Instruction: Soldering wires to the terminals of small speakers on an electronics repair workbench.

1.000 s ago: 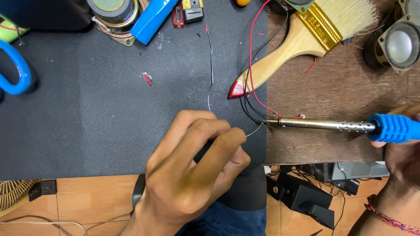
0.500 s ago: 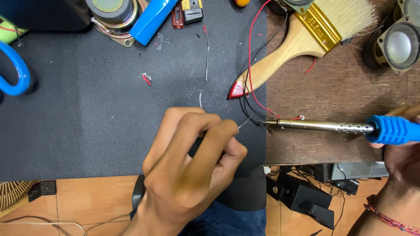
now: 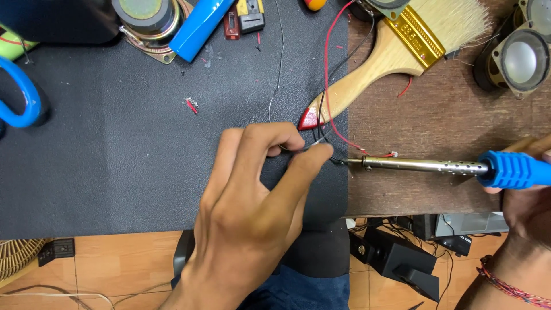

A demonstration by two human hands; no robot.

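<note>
My left hand [image 3: 249, 212] rests on the black mat [image 3: 115, 166] and pinches a thin solder wire [image 3: 278, 69] between thumb and fingers; the wire runs up toward the mat's far edge. My right hand [image 3: 525, 201] grips the blue handle of a soldering iron [image 3: 459, 167]. Its metal shaft points left, and the tip meets the black and red wires [image 3: 328, 74] at the mat's right edge, right by my left fingertips.
A wooden paintbrush [image 3: 396, 57] with a red-tipped handle lies diagonally above the iron. Round speakers sit at the top left [image 3: 146, 20] and far right [image 3: 513, 57]. A blue tube [image 3: 198, 26], blue-handled tool [image 3: 20, 95] and small wire scraps lie on the mat.
My left hand has slid the solder wire rightward until its fingertips reach the iron's tip. The iron has stayed nearly still.
</note>
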